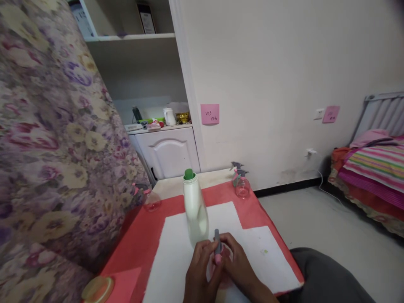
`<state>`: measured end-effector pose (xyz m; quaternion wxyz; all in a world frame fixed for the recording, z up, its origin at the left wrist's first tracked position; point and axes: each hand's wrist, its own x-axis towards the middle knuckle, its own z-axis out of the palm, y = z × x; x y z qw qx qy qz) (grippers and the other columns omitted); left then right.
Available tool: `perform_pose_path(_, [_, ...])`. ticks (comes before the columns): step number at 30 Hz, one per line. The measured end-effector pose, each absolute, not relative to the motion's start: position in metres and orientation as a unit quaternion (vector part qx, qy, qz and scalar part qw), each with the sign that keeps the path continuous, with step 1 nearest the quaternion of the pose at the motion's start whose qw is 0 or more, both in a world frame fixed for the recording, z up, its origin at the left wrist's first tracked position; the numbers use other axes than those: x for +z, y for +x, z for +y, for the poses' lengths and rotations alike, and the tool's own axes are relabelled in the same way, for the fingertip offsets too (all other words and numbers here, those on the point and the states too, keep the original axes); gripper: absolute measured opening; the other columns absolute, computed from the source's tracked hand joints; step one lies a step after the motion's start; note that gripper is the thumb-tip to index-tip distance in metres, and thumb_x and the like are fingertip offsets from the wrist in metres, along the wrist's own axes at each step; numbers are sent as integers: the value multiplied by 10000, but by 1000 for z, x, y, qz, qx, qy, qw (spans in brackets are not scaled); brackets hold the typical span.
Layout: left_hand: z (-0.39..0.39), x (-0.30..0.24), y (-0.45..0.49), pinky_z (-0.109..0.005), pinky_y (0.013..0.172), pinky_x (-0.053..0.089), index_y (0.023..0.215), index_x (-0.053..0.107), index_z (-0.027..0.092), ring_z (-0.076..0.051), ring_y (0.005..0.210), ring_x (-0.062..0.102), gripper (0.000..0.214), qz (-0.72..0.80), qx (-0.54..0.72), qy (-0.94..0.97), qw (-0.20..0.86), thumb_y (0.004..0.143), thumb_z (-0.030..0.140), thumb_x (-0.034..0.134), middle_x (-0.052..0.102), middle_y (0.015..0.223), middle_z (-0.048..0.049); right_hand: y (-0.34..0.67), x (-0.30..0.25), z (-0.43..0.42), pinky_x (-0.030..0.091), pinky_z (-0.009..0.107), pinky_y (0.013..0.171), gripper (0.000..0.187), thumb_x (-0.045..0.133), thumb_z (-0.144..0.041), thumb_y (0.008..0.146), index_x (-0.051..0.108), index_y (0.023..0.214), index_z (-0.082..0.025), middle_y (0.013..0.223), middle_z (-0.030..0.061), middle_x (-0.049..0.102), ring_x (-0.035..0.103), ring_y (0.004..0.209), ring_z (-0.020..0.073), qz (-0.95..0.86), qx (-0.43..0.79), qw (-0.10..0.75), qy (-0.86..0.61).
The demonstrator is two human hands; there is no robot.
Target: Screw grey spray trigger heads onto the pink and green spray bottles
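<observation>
Gripping a small see-through spray bottle with a grey-and-pink plastic head [217,247], the left hand [200,265] and the right hand [238,263] meet at the lower middle of the frame, fingers closed on its top from both sides. If either grip slackened, the head could tilt or slip; a knock from the left knuckles might also tip the tall, pale green plastic bottle [192,206] standing upright just beyond, a green piece [188,173] at its mouth. The sprayer shows a slim grey top running up the frame from a rounded pink part; fingers hide much of its body. Farther off, on a red cloth [217,192], similar clear sprayers with pink collars stand right of centre [242,189] and left of centre [152,202].
</observation>
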<state>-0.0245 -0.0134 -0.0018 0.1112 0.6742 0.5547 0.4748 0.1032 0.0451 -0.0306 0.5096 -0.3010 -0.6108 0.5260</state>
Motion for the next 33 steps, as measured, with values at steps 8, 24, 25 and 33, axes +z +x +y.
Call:
perform_pose_path(8, [-13, -1, -26, -351, 883, 543, 1167, 634, 279, -216, 1036, 628, 297, 546, 467, 686, 112, 873, 273, 590, 639, 1083, -69, 112, -26, 46, 474, 334, 872, 170, 566, -346, 883, 621, 967, -209, 971, 37, 632, 596, 942, 213, -672, 510, 483, -235])
perform_pose_path(24, [-14, -6, -22, -351, 900, 521, 1180, 615, 295, -212, 1053, 610, 302, 540, 490, 675, 113, 882, 262, 580, 636, 1096, -60, 107, -28, 43, 489, 335, 864, 211, 638, -371, 844, 606, 979, -212, 960, 39, 660, 621, 926, 220, -623, 520, 504, -295])
perform_pose_path(25, [-14, -6, -23, -354, 896, 526, 1184, 611, 289, -216, 1054, 610, 305, 540, 484, 680, 111, 882, 261, 580, 636, 1097, -67, 105, -29, 43, 496, 329, 840, 201, 651, -378, 834, 598, 932, -211, 917, 32, 659, 626, 901, 220, -607, 525, 508, -313])
perform_pose_path(33, [-15, -3, -25, -336, 867, 550, 1182, 603, 272, -208, 1024, 633, 305, 534, 472, 695, 94, 880, 238, 574, 651, 1079, -65, 111, -24, 44, 479, 335, 897, 230, 604, -394, 870, 611, 1019, -219, 998, 37, 640, 610, 948, 213, -667, 515, 483, -239])
